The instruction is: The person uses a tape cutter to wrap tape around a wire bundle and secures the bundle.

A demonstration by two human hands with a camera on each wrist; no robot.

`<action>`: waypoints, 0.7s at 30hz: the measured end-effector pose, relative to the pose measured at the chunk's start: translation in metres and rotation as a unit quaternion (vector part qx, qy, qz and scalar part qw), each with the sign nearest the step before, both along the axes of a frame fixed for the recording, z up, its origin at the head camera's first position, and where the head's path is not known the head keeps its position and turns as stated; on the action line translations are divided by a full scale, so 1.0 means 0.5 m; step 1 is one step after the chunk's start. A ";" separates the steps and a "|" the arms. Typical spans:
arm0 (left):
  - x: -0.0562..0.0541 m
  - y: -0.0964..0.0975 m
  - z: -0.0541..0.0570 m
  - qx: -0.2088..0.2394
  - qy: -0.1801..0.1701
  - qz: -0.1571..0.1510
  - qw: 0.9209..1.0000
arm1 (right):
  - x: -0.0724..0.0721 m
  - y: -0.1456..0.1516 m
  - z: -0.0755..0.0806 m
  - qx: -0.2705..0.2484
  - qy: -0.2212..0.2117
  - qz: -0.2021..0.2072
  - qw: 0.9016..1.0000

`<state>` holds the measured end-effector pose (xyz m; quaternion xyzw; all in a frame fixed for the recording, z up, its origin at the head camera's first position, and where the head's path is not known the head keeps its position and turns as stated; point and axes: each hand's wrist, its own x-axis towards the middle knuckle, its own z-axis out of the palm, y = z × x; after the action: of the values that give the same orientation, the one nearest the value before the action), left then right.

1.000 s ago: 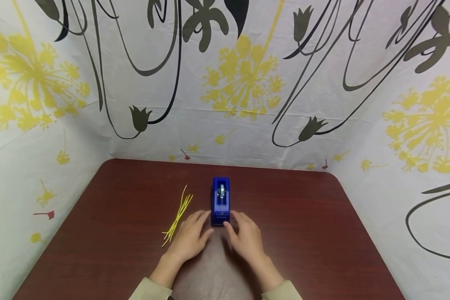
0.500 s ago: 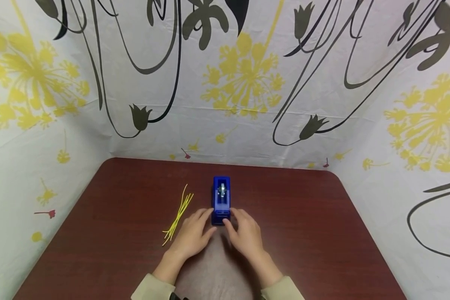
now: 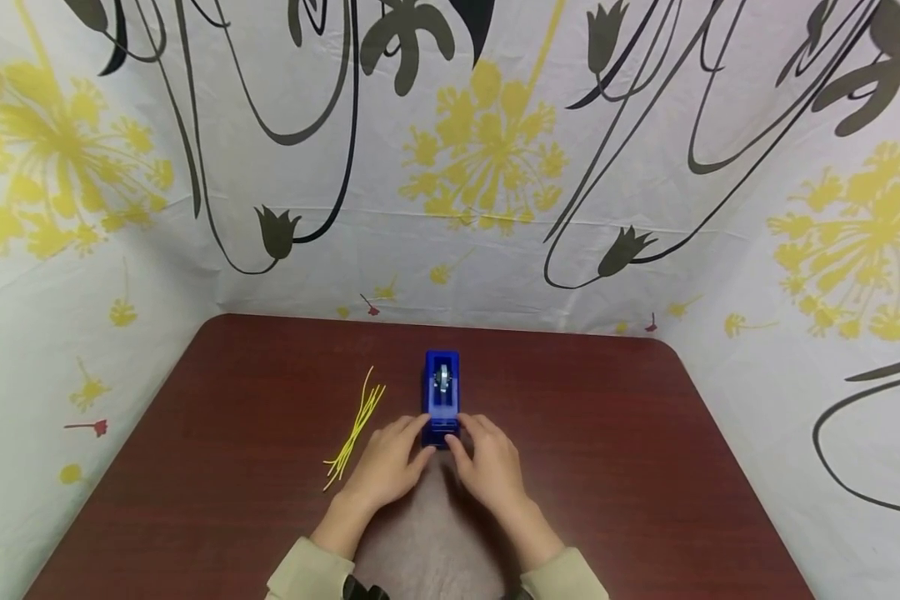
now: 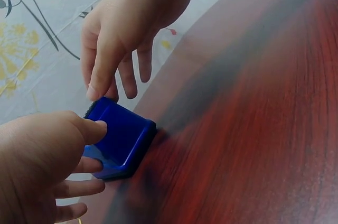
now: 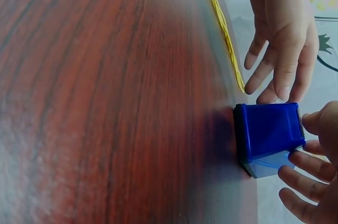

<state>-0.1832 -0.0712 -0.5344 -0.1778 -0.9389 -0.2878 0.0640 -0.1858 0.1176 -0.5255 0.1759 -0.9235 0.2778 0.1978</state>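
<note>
A blue tape dispenser (image 3: 442, 405) stands on the table, its cutter end towards the person and its metallic-looking roll in the slot. My left hand (image 3: 390, 463) is at its near left corner, fingers loosely extended; in the left wrist view the thumb lies over the front of the dispenser (image 4: 124, 135). On the other side, my right hand (image 3: 491, 467) has its fingertips along the right flank. Its thumb is at the serrated edge of the dispenser (image 5: 272, 131) in the right wrist view. Neither hand curls round it.
Several thin yellow strands (image 3: 356, 433) lie in a loose bundle left of the dispenser, beside the left hand. The dark red-brown wooden table (image 3: 607, 467) has rounded far corners. White patterned cloth (image 3: 487, 275) hangs behind it and along both sides.
My left hand has edged right and slightly forward, bringing its fingertips and thumb to the dispenser's corner. My right hand has hardly moved. The dispenser and strands keep their places on the table.
</note>
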 end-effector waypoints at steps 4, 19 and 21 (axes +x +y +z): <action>-0.003 0.001 0.002 0.008 0.000 -0.001 1.000 | -0.001 -0.001 0.002 0.001 -0.001 -0.001 1.000; -0.018 0.007 0.012 0.028 0.018 0.010 0.999 | -0.007 -0.003 0.010 0.014 -0.021 -0.003 1.000; -0.019 0.008 0.013 0.028 0.018 0.011 0.999 | -0.008 -0.005 0.010 0.015 -0.024 -0.003 1.000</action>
<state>-0.1925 -0.0673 -0.5279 -0.1706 -0.9311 -0.3097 0.0891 -0.1896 0.1153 -0.5202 0.1689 -0.9325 0.2677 0.1740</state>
